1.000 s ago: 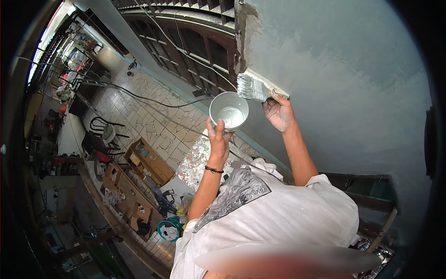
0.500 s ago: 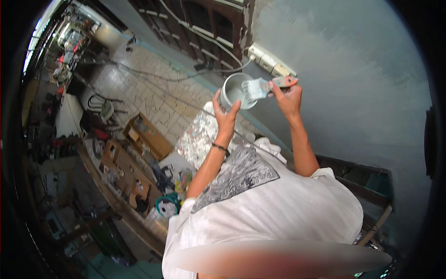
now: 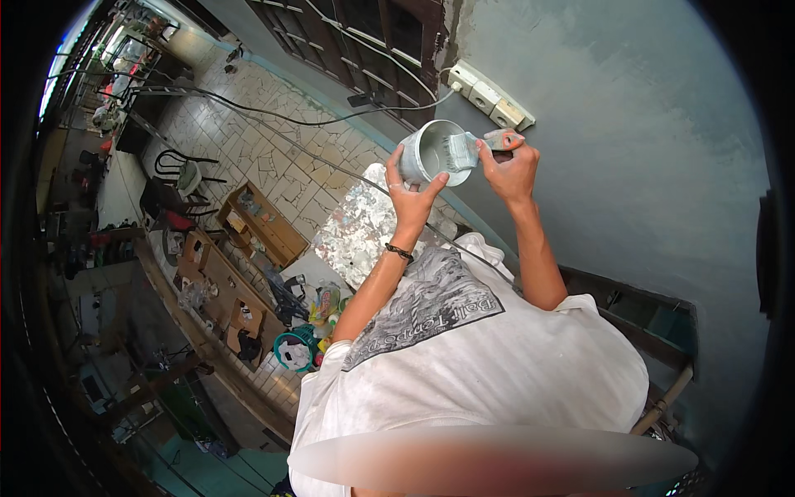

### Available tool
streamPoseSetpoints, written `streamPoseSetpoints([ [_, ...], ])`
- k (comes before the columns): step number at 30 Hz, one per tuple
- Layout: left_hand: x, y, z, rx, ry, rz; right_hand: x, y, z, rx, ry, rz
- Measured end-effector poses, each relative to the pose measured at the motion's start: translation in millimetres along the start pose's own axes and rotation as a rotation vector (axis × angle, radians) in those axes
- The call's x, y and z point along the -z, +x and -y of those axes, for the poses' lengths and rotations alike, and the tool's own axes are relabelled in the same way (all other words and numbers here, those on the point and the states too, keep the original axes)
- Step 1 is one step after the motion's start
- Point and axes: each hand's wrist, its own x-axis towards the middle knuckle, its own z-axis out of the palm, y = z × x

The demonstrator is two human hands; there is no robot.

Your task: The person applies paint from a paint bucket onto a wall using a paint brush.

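Observation:
My left hand (image 3: 411, 199) is wrapped round a round, pale paint container (image 3: 421, 157), tilted so that its mouth faces right. Inside it is light grey paint, though how much I cannot tell. In my right hand (image 3: 512, 176) is a wide paintbrush (image 3: 498, 141) with an orange and grey handle, pinched between the fingers. Its paint-coated bristles lie at the container's mouth, over the right side of the rim. Just beyond the brush, a white power strip (image 3: 489, 96) is fixed on the grey-blue wall (image 3: 629, 166).
A black cable (image 3: 331, 122) runs from the strip across the room. Below my left hand is a paint-spattered board (image 3: 356, 224). A wooden box (image 3: 263, 224), a teal basket (image 3: 296, 348) and a chair (image 3: 186, 172) stand on the tiled floor. A dark window frame (image 3: 364, 50) is beyond.
The brush's bristles have moved slightly right, and its handle sits a little higher. The container has shifted slightly up and right, still in my left hand.

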Motion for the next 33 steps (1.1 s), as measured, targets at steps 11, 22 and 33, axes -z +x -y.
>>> streamPoseSetpoints([
  [11,3.5,7.4,9.8,0.093,-0.109,-0.111,11.4,19.6,-62.4,-0.835,0.974,0.057],
  [22,-9.4,11.8,2.2,-0.037,-0.075,-0.114,-11.3,32.7,-28.1,-0.543,0.625,0.173],
  [33,-4.9,22.2,20.2,0.090,-0.053,-0.157,-13.1,47.9,-26.8,-0.578,0.617,0.182],
])
